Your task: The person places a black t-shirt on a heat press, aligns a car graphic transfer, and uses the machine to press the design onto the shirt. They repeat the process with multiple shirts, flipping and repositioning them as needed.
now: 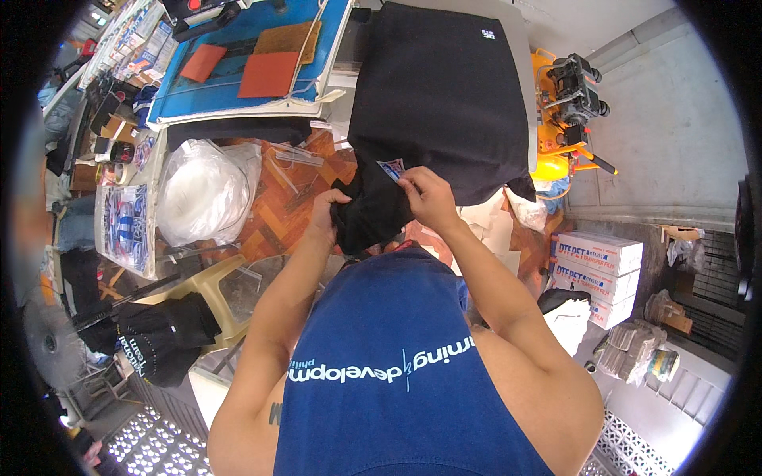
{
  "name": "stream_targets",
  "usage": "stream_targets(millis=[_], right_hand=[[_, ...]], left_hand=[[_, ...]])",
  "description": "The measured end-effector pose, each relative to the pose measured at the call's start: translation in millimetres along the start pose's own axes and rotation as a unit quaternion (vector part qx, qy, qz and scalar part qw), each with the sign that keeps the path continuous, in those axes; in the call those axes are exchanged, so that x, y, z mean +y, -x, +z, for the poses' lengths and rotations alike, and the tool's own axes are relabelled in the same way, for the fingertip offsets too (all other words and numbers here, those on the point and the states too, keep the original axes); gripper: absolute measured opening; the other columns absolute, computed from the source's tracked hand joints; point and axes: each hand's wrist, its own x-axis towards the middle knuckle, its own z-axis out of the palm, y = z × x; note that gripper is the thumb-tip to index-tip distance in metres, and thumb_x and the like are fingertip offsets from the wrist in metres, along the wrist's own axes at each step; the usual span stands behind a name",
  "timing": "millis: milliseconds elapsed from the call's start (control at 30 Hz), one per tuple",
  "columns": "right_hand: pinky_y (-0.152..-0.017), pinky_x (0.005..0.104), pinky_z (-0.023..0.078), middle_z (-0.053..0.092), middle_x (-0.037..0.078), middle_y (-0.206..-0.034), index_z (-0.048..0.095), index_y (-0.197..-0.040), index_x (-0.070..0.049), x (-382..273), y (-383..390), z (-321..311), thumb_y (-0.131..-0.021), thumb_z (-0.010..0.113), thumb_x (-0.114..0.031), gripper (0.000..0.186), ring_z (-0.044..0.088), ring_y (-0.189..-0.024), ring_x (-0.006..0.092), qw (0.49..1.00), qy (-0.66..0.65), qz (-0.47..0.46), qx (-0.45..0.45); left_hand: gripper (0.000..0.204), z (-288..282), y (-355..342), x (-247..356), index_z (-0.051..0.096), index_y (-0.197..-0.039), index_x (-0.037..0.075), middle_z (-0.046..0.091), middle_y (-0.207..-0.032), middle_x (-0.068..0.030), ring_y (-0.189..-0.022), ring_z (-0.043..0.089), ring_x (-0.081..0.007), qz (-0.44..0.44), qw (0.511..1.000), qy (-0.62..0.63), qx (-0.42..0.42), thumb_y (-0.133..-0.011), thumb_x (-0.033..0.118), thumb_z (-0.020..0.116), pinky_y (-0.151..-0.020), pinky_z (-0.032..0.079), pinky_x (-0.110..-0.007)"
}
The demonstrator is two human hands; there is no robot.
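Note:
A black shirt (pixel 440 87) lies spread on a light board, with a small white print near its far right corner. Its near left part, perhaps a sleeve, bunches up close to my body. My left hand (pixel 324 213) is closed on the edge of that bunched cloth. On the same cloth lies a small colourful printed film piece (pixel 390 168). My right hand (pixel 429 196) pinches the film's near right corner between thumb and finger. Whether the film is stuck to the cloth or loose, I cannot tell.
Left of the shirt stands a blue-topped table (pixel 230 99) with orange-red pads (pixel 270 75). A clear plastic bag (pixel 208 190) sits below it. To the right are a yellow air compressor (pixel 559 135) and stacked white boxes (pixel 595 274). Black garments (pixel 167 337) lie over a cream chair (pixel 222 297).

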Motion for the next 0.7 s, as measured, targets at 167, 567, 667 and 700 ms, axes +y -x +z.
stream_targets(millis=[167, 567, 667, 700], right_hand=[[-0.077, 0.0437, 0.056, 0.072, 0.018, -0.096, 0.072, -0.094, -0.001, 15, -12, -9, -0.095, 0.072, -0.013, 0.012, 0.072, -0.087, 0.0385, 0.989, 0.042, 0.102, 0.102], [-0.074, 0.0344, 0.055, 0.078, 0.011, -0.091, 0.068, -0.098, 0.001, 65, -59, -140, -0.107, 0.064, -0.023, 0.026, 0.071, -0.079, 0.0188, 0.934, 0.057, 0.212, 0.281], [-0.076, 0.0320, 0.052, 0.077, 0.009, -0.090, 0.069, -0.098, 0.001, 97, -61, -153, -0.107, 0.063, -0.024, 0.027, 0.067, -0.080, 0.0151, 0.925, -0.004, 0.254, 0.283], [-0.073, 0.0304, 0.051, 0.076, 0.008, -0.090, 0.069, -0.098, 0.001, 105, -61, -156, -0.107, 0.063, -0.024, 0.027, 0.065, -0.078, 0.0139, 0.917, -0.015, 0.267, 0.294]], left_hand=[[0.044, -12, -21, -13, 0.063, -0.123, -0.008, 0.072, -0.111, -0.0215, -0.099, 0.073, -0.0329, 0.000, 1.000, 0.013, -0.011, -0.081, 0.005, 0.061, -0.086, 0.063, -0.043], [0.050, -29, -67, 4, 0.058, -0.139, 0.000, 0.066, -0.125, -0.0182, -0.114, 0.068, -0.0296, 0.237, 0.890, -0.342, 0.184, -0.091, 0.003, 0.071, -0.092, 0.058, -0.041], [0.033, 21, -13, 20, 0.067, -0.124, 0.001, 0.067, -0.126, -0.0200, -0.121, 0.066, -0.0350, 0.458, 0.592, -0.628, 0.214, -0.091, 0.001, 0.071, -0.105, 0.052, -0.045], [0.027, 43, 14, 35, 0.069, -0.118, 0.001, 0.067, -0.127, -0.0208, -0.122, 0.065, -0.0369, 0.561, 0.559, -0.590, 0.156, -0.091, 0.001, 0.071, -0.107, 0.050, -0.047]])
